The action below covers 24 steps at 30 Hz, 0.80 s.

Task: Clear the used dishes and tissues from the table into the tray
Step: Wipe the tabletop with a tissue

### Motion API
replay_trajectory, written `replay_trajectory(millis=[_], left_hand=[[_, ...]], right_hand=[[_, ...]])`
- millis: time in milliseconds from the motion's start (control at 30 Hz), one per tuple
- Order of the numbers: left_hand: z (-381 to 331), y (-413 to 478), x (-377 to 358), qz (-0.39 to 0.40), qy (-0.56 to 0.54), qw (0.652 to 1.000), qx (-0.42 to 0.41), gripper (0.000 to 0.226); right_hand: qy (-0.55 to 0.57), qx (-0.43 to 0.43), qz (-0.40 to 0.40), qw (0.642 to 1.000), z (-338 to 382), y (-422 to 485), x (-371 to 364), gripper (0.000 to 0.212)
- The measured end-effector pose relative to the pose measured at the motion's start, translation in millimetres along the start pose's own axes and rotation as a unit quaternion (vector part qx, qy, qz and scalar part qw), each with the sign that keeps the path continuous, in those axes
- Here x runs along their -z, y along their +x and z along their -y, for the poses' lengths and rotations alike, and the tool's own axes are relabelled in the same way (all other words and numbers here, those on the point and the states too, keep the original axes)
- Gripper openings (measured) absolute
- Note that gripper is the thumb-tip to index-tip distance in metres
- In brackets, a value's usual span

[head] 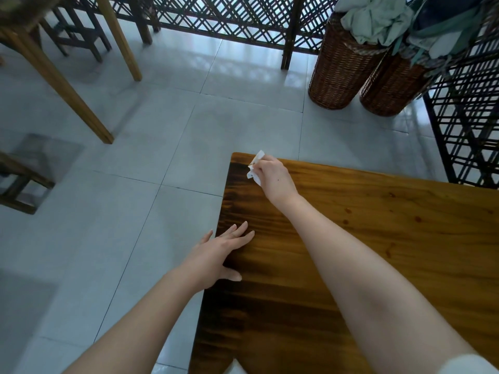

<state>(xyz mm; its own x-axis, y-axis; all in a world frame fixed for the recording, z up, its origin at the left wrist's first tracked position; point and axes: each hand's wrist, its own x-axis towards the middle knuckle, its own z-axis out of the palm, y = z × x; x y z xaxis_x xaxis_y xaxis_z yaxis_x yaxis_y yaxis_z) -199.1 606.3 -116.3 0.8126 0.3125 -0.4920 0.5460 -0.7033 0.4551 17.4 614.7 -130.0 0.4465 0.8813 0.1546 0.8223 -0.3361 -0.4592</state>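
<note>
**Tissue pinched at the far corner of the table**

The pale tiled floor fills the left and the middle of my view. The wooden table takes up the lower right, its top streaked dark along the left side and golden toward the right, with a few small dark spots on the right part. Dark lattice screens run along the far side and down the right edge. In front of them stand two tall wicker baskets, touching each other, with pale green cloth heaped on top. At upper left are the light wooden legs of a neighbouring table, and part of a dark stool shows at the left edge.

My left grip lies flat and spread on the table's left edge, fingers straight and holding nothing, the thumb on the wood and the little finger out past the edge. My right grip reaches to the far left corner of the table, fingers curled round a crumpled white tissue. The tissue sticks out above and below my fingers; I cannot tell whether it touches the wood.
</note>
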Motion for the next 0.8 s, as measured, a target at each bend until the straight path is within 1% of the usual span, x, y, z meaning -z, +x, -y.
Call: replay_trajectory(millis=[133,233,400,467,533,567,633,700,733,800], left_hand=[[-3,-2,2,0.002,-0.001,1.0,0.006,0.091],[-7,-4,6,0.003,0.019,1.0,0.013,0.091],[-17,-6,12,0.025,0.06,0.997,0.03,0.091],[-20,-7,14,0.026,0.066,0.997,0.034,0.091],[-21,-9,16,0.031,0.064,0.997,0.032,0.091],[-22,-10,16,0.033,0.061,0.997,0.031,0.091],[-21,-11,17,0.031,0.054,0.998,0.028,0.091],[-21,-12,18,0.025,0.054,0.998,0.027,0.091],[-22,-12,17,0.024,0.056,0.998,0.028,0.091],[-23,-11,17,0.024,0.063,0.997,0.032,0.092]], right_hand=[[-0.009,-0.007,0.01,1.0,-3,-20,9,0.023],[-0.011,-0.006,0.025,1.0,-4,-59,17,0.024],[0.012,0.037,0.034,0.999,2,-133,30,0.025],[0.012,0.042,0.052,0.998,1,-135,33,0.027],[-0.006,0.042,0.055,0.998,-10,-124,38,0.022],[-0.013,0.022,0.047,0.999,-20,-116,43,0.018],[-0.027,-0.047,0.006,0.999,-50,-100,57,0.013],[-0.037,-0.114,-0.025,0.992,-76,-92,70,0.015],[-0.038,-0.132,-0.031,0.99,-81,-92,72,0.016],[-0.043,-0.139,-0.033,0.989,-72,-101,69,0.014]])
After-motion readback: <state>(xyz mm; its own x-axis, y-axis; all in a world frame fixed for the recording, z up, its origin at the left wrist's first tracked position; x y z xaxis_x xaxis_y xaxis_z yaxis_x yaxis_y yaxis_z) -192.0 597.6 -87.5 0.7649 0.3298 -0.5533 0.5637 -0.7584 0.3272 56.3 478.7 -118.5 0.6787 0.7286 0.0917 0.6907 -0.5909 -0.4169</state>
